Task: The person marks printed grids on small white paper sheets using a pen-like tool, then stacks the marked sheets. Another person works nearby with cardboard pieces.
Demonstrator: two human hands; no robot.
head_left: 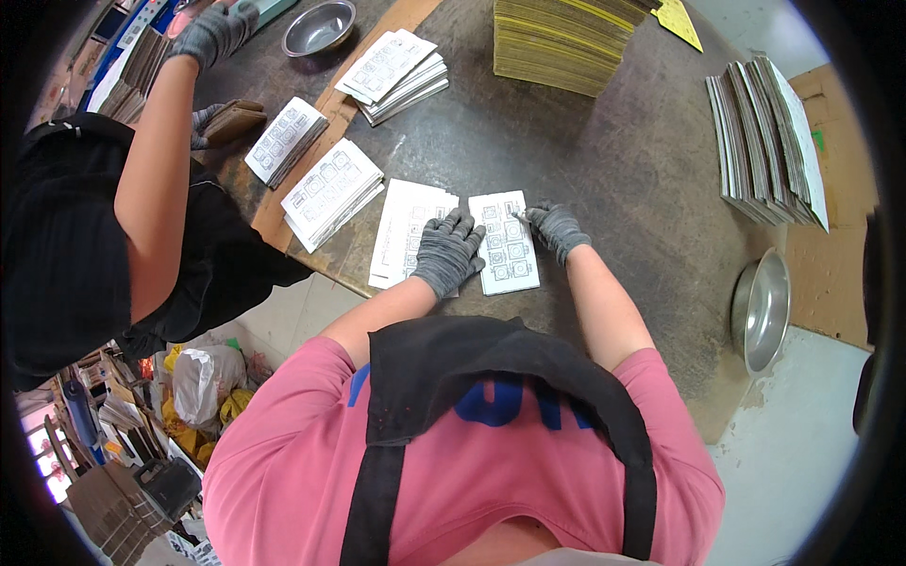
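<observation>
A white printed sheet (pixel 507 243) with a grid of small square pictures lies on the dark round table (pixel 613 170) in front of me. My left hand (pixel 448 250), in a grey glove, lies flat with fingers spread across that sheet's left edge and a low pile of white sheets (pixel 401 226) beside it. My right hand (pixel 557 229), also gloved, pinches the printed sheet at its upper right corner.
A co-worker in black stands at the left, one gloved hand (pixel 215 33) raised. Stacks of printed sheets (pixel 330 193), (pixel 285 140), (pixel 392 71) lie along the table edge. A yellow stack (pixel 562 42), grey boards (pixel 764 141) and metal bowls (pixel 319 26), (pixel 763 307) stand farther off.
</observation>
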